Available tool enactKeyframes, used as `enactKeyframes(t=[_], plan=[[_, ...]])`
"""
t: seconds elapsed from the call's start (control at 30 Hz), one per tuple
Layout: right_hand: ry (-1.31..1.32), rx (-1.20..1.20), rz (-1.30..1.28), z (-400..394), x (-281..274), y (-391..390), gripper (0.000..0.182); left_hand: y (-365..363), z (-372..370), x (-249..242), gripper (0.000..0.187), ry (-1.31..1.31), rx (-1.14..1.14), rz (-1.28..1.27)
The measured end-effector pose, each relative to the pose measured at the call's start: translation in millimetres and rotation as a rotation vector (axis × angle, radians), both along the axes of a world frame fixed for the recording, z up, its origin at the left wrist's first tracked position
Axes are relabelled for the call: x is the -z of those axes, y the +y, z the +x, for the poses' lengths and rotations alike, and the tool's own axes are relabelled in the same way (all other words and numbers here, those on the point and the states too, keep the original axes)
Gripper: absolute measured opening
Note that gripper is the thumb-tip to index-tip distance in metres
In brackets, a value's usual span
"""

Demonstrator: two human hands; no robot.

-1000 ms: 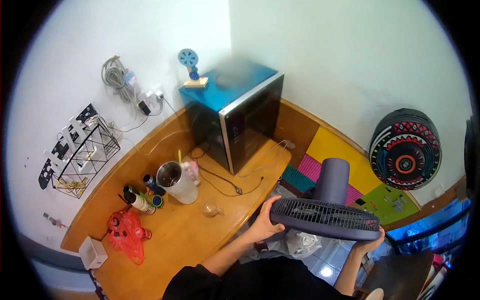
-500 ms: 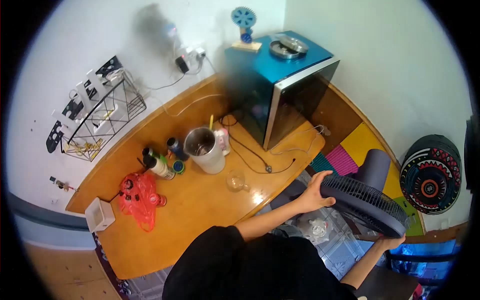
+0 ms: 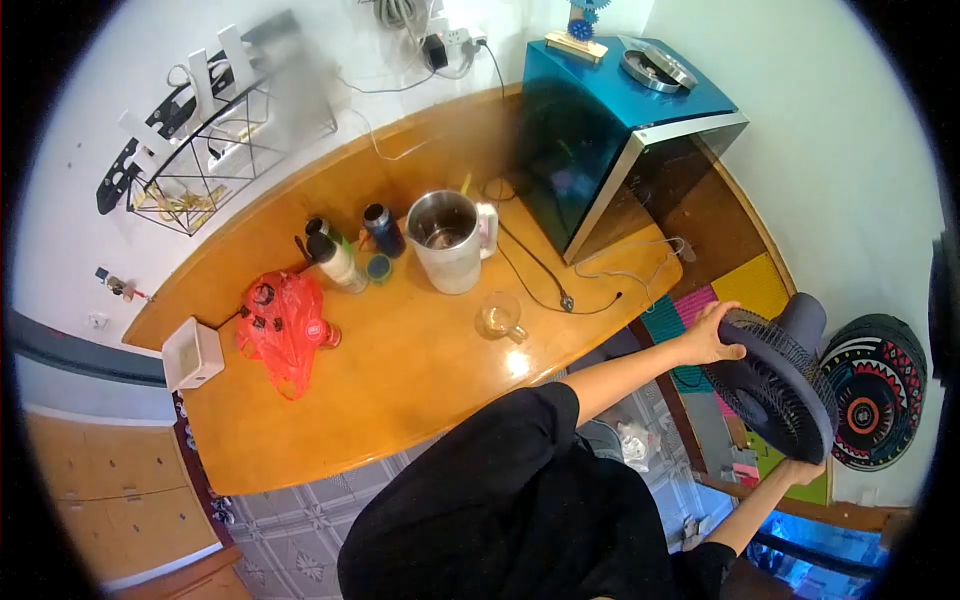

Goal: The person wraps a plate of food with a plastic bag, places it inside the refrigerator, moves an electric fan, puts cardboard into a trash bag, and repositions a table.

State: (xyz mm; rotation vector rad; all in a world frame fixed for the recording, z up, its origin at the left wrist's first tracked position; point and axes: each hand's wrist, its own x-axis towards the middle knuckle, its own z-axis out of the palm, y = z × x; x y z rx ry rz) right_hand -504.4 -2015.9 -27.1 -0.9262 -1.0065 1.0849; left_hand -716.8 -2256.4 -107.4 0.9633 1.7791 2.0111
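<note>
A dark grey electric fan [image 3: 765, 395] with a round wire grille is held up at the right, tilted, clear of the table. My left hand [image 3: 708, 336] grips the upper left rim of its grille, thumb on the near side and fingers over the edge. Below, my right hand [image 3: 800, 472] supports the lower rim; its fingers are partly hidden behind the fan. The fan's base or motor housing [image 3: 803, 318] points toward the wall. Just beyond the fan stands a round black patterned object [image 3: 868, 395].
On the wooden table [image 3: 400, 420] are a metal jug [image 3: 448, 255], a glass mug [image 3: 502, 317], bottles [image 3: 335, 258], a red plastic bag [image 3: 283, 330] and a white bin [image 3: 192, 355]. A blue cabinet-like appliance [image 3: 600, 140] stands at the back. A loose cable [image 3: 540, 275] lies before it.
Both hands have carried the fan to the right, toward the patterned object, and its grille now stands steeper. The camera view has shifted too. Things on the table stay put.
</note>
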Motion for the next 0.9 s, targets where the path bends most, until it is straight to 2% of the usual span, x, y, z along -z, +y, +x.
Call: enactKeyframes(t=[0.07, 0.2, 0.27, 0.4, 0.43, 0.47, 0.6, 0.67, 0.73, 0.77, 0.8, 0.83, 0.87, 0.9], plan=[[0.222, -0.074, -0.053, 3, 5, 18, 0.037, 6, -2, -5, 0.099, -0.031, -0.003, 0.005], [0.138, -0.043, 0.020, 8, 8, 15, 0.036, 14, 2, -9, 0.100, -0.018, 0.005, -0.022], [0.038, -0.104, 0.123, 24, 23, 25, 0.037, 13, 11, -5, 0.100, -0.003, -0.056, -0.010], [0.100, -0.064, 0.042, 29, 22, 4, 0.039, 0, 26, -2, 0.102, 0.032, -0.133, -0.014], [0.063, -0.061, 0.107, 27, 18, -9, 0.039, -3, 29, 0, 0.100, 0.080, -0.166, -0.008], [0.064, -0.023, 0.059, 25, 14, -17, 0.040, -8, 32, 2, 0.092, 0.104, -0.194, -0.016], [0.067, -0.042, 0.072, 33, 28, -14, 0.041, -39, 54, 29, 0.079, 0.220, -0.339, -0.043], [0.111, -0.028, 0.120, 38, 45, -7, 0.035, -68, 69, 58, 0.073, 0.210, -0.346, -0.181], [0.020, -0.076, 0.018, 55, 70, 3, 0.025, -101, 90, 116, 0.060, 0.105, -0.298, -0.288], [0.022, -0.124, -0.039, 68, 97, 16, 0.021, -123, 107, 147, 0.055, -0.083, -0.218, -0.354], [0.030, -0.176, -0.097, 82, 123, 28, 0.017, -147, 127, 176, 0.047, -0.155, -0.241, -0.392], [0.044, -0.147, -0.113, 92, 139, 28, 0.015, -169, 148, 178, 0.040, -0.380, -0.216, -0.517], [0.059, -0.121, -0.130, 101, 152, 22, 0.013, -185, 171, 168, 0.034, -0.474, -0.261, -0.565], [0.065, -0.101, -0.134, 113, 161, 16, 0.013, -217, 197, 253, 0.032, -0.403, -0.343, -0.622]])
